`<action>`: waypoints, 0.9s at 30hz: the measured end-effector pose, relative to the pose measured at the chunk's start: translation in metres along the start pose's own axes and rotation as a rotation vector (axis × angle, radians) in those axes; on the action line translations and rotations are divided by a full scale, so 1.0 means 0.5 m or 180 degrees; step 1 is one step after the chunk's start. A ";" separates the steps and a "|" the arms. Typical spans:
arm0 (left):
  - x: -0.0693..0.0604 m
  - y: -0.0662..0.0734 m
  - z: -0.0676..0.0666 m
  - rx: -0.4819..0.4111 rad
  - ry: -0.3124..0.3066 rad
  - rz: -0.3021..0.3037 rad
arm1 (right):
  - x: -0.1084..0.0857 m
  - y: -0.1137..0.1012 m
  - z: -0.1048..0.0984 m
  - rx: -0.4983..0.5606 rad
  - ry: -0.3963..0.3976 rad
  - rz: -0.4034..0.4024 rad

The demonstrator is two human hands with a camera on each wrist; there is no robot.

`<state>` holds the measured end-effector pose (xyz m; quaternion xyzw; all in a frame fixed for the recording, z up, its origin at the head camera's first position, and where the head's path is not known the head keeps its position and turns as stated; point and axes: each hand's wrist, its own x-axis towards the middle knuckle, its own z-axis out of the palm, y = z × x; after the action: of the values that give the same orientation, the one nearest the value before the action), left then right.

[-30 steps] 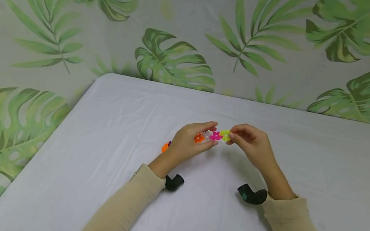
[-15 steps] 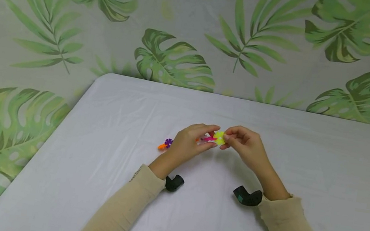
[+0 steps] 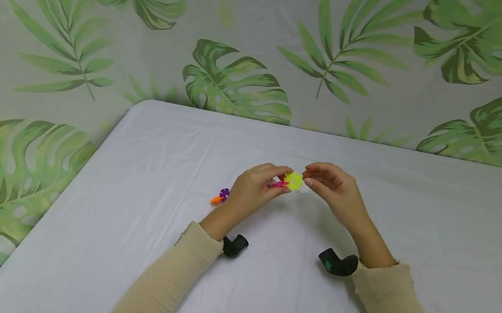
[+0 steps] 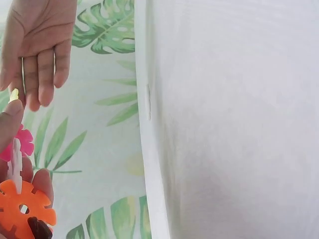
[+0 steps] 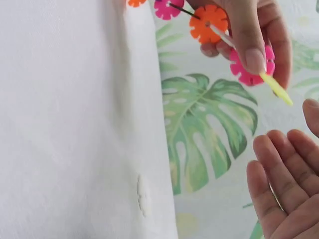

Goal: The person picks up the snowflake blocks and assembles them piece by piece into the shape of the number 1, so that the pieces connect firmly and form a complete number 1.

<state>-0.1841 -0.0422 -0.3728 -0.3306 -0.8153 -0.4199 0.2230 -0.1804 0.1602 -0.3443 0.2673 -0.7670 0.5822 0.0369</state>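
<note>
My left hand [image 3: 253,189] grips a chain of slotted flower-shaped plastic discs. Its thumb presses a pink disc [image 5: 251,67] near the chain's end, where a yellow disc [image 3: 293,181] sticks out past the fingertips. An orange disc [image 4: 25,209] and a white disc [image 4: 16,164] seen edge-on lie lower in the grip. Beyond the wrist, the other end shows a purple disc [image 3: 224,194] and an orange disc [image 3: 216,200]. My right hand [image 3: 336,188] is beside the yellow disc, thumb and forefinger around a whitish lobed disc [image 3: 305,188], largely hidden; its other fingers are extended.
A white-covered table [image 3: 278,301] lies beneath both hands. Behind it hangs a leaf-patterned cloth [image 3: 260,28]. Black wrist devices [image 3: 337,262] stick out inward from both sleeve cuffs.
The chain has turned, so the yellow disc faces the head camera and the pink one shows edge-on. My left hand shifted slightly left; the right hand moved left, then rose, exposing the whitish disc.
</note>
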 end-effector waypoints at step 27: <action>0.003 -0.014 -0.009 -0.0059 0.0411 0.0006 | 0.008 0.160 -0.027 -0.0354 -0.0135 0.0716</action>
<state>-0.1898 -0.0483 -0.3731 -0.3057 -0.7950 -0.4476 0.2725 -0.2234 0.1856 -0.4084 0.1894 -0.8238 0.5335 -0.0302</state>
